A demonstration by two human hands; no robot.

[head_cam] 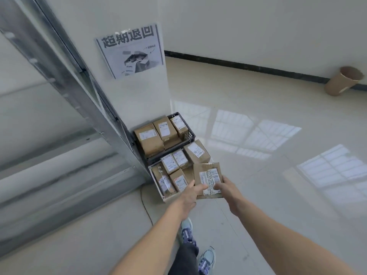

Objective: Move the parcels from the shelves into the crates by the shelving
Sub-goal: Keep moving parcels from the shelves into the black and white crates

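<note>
I hold a flat brown cardboard parcel (206,171) with a white barcode label in both hands, above the right end of the near white crate (156,185). My left hand (189,195) grips its lower left corner and my right hand (228,192) grips its lower right edge. The white crate holds several labelled brown parcels (172,171), one of them (196,150) lying on its far right corner. Behind it a black crate (189,133) holds three larger parcels (148,138). Both crates stand on the floor at the foot of the metal shelving (83,108).
A printed sign (130,51) hangs on the shelving's white end panel. A thin cable (146,207) runs across the glossy tiled floor near the white crate. A brown paper bin (343,80) leans by the far wall. My shoes (196,249) are below.
</note>
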